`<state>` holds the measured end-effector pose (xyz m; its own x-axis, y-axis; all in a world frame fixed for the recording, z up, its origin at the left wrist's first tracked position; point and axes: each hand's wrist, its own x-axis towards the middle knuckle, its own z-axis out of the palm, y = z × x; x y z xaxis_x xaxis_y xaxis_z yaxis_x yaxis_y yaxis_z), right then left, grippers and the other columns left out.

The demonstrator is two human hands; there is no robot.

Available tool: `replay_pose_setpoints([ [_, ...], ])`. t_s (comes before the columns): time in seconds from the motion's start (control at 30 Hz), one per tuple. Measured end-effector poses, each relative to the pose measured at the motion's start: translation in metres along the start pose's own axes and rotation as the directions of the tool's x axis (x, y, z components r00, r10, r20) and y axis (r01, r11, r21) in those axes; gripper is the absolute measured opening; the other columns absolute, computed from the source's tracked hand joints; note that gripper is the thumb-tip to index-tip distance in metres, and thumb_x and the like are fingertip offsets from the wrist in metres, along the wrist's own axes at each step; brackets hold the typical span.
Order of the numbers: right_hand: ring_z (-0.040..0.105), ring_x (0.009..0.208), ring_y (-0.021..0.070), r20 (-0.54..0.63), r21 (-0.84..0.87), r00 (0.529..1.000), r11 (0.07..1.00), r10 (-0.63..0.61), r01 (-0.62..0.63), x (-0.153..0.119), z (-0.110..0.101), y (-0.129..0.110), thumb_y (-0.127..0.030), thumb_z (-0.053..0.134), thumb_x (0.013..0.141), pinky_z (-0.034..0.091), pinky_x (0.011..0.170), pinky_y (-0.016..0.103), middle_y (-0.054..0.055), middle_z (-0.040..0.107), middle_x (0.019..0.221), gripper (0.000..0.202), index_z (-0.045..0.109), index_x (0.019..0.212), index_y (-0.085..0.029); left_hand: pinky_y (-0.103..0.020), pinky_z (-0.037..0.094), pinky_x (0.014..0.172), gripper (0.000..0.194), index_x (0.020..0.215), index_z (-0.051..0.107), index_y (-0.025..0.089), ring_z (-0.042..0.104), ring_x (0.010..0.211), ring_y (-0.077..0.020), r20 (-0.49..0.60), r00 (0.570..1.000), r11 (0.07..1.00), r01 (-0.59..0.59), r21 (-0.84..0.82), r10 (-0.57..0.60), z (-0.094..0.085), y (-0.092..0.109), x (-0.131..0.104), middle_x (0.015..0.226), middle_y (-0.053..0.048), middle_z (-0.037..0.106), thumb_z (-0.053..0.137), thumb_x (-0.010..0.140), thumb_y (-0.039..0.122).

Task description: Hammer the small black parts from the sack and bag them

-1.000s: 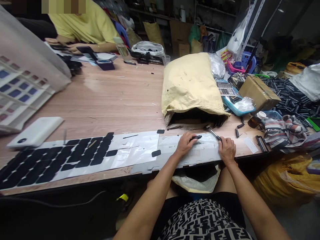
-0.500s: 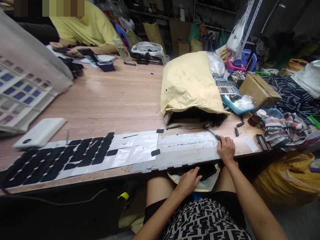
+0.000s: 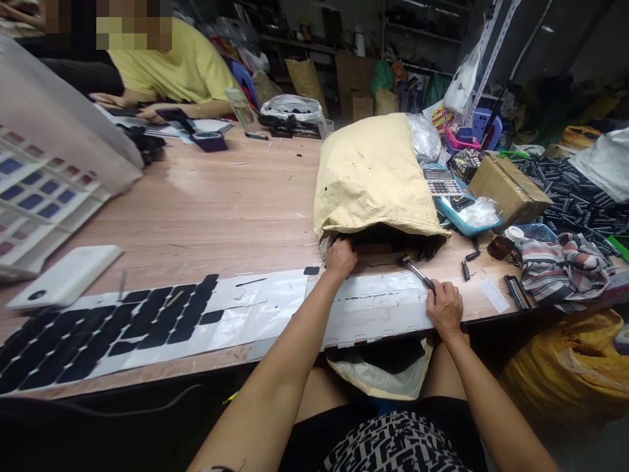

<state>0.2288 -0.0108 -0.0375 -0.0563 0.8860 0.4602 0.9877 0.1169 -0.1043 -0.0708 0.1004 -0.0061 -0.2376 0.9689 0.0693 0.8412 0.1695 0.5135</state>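
My right hand [image 3: 446,307] is closed round the dark handle of a slim metal tool [image 3: 417,271]. The tool's short dark crosswise head points toward the sack; its exact kind is unclear. With my left hand [image 3: 343,257] I reach to the left side of the open mouth of a cream woven sack [image 3: 373,170], and my fingertips are hidden there. The sack lies on its side, its inside dark. Below both hands a pale sheet [image 3: 383,305] covers the table's front edge. An open bag [image 3: 388,373] sits between my knees, under that edge.
Black rounded pieces [image 3: 147,314] lie in rows on white sheeting at the left, near a white box [image 3: 69,275]. A calculator [image 3: 442,182], a carton [image 3: 511,190] and a striped cloth [image 3: 565,265] are at the right. Across the table sits a person in yellow [image 3: 181,62].
My left hand has gone from above the bag at my lap, up and forward to the sack's mouth. The right hand stays on the tool. The view has shifted slightly.
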Motion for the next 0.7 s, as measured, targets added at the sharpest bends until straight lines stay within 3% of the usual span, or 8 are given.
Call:
replay_pose_setpoints([
  [0.1,0.047,0.09,0.024,0.02,0.005,1.0,1.0,0.008,-0.008,0.0,-0.001,-0.001,-0.026,0.051,0.093,0.034,0.078,0.035,0.009,0.06,0.099,0.034,0.065,0.123,-0.019,-0.046,0.051,0.082,0.036,0.115,0.072,0.015,0.067,0.102,-0.0393,0.113,0.989,0.989,0.076,0.128,-0.091,0.005,-0.004,0.022,0.108,-0.021,0.071,0.056,0.082,0.012],
  [0.23,0.047,0.09,0.0232,0.02,-0.012,1.0,1.0,0.011,-0.01,-0.001,-0.001,-0.002,-0.026,0.052,0.093,0.034,0.079,0.034,0.008,0.06,0.099,0.033,0.065,0.123,-0.02,-0.043,0.051,0.081,0.03,0.11,0.073,0.014,0.066,0.102,-0.0377,0.133,0.983,0.977,0.099,0.19,-0.125,0.002,-0.001,0.023,0.107,-0.021,0.071,0.052,0.088,0.015],
  [0.3,0.047,0.09,0.0229,0.019,-0.01,1.0,1.0,0.015,-0.014,-0.001,-0.001,-0.002,-0.025,0.053,0.093,0.034,0.079,0.034,0.007,0.06,0.099,0.033,0.065,0.123,-0.02,-0.04,0.051,0.081,0.03,0.114,0.072,0.017,0.065,0.103,-0.0349,0.107,0.994,0.984,-0.007,0.176,-0.012,-0.002,0.004,0.009,0.114,-0.018,0.067,0.055,0.09,0.023],
  [0.37,0.047,0.091,0.0225,0.017,-0.004,1.0,1.0,0.016,-0.016,-0.001,-0.001,-0.002,-0.025,0.053,0.092,0.034,0.079,0.033,0.007,0.06,0.099,0.033,0.065,0.123,-0.021,-0.038,0.051,0.082,0.03,0.118,0.069,0.021,0.063,0.105,-0.0313,0.066,0.98,0.971,-0.195,0.139,0.188,-0.004,0.009,-0.013,0.118,-0.014,0.063,0.057,0.093,0.032],
  [0.43,0.047,0.091,0.0223,0.015,0.0,1.0,1.0,0.017,-0.017,-0.001,-0.001,-0.002,-0.025,0.053,0.092,0.034,0.079,0.033,0.007,0.06,0.099,0.033,0.065,0.123,-0.021,-0.036,0.05,0.083,0.027,0.116,0.068,0.023,0.061,0.103,-0.0279,0.072,0.92,0.914,-0.391,0.104,0.385,-0.001,0.015,-0.042,0.115,-0.011,0.062,0.057,0.094,0.034],
  [0.5,0.047,0.091,0.0223,0.013,-0.005,1.0,1.0,0.019,-0.019,-0.001,-0.001,-0.002,-0.026,0.054,0.092,0.033,0.079,0.033,0.007,0.06,0.1,0.033,0.065,0.123,-0.021,-0.036,0.049,0.083,0.019,0.108,0.069,0.023,0.059,0.099,-0.0262,0.13,0.85,0.85,-0.522,0.07,0.511,0.008,0.019,-0.069,0.106,-0.009,0.063,0.058,0.094,0.031],
  [0.57,0.047,0.091,0.0225,0.011,-0.009,1.0,1.0,0.02,-0.02,-0.001,-0.001,-0.002,-0.026,0.054,0.092,0.033,0.079,0.033,0.007,0.061,0.1,0.033,0.065,0.122,-0.021,-0.036,0.048,0.082,0.014,0.102,0.069,0.023,0.058,0.098,-0.026,0.166,0.823,0.832,-0.554,0.027,0.543,0.02,0.018,-0.088,0.1,-0.008,0.064,0.06,0.093,0.028],
  [0.7,0.048,0.091,0.0226,0.011,-0.009,1.0,1.0,0.023,-0.023,-0.002,0.001,-0.001,-0.027,0.054,0.093,0.034,0.079,0.033,0.007,0.061,0.101,0.032,0.065,0.123,-0.022,-0.036,0.049,0.087,0.017,0.106,0.068,0.022,0.058,0.1,-0.0244,0.075,0.856,0.85,-0.491,-0.192,0.511,0.044,0.005,-0.099,0.1,-0.006,0.063,0.066,0.089,0.027],
])
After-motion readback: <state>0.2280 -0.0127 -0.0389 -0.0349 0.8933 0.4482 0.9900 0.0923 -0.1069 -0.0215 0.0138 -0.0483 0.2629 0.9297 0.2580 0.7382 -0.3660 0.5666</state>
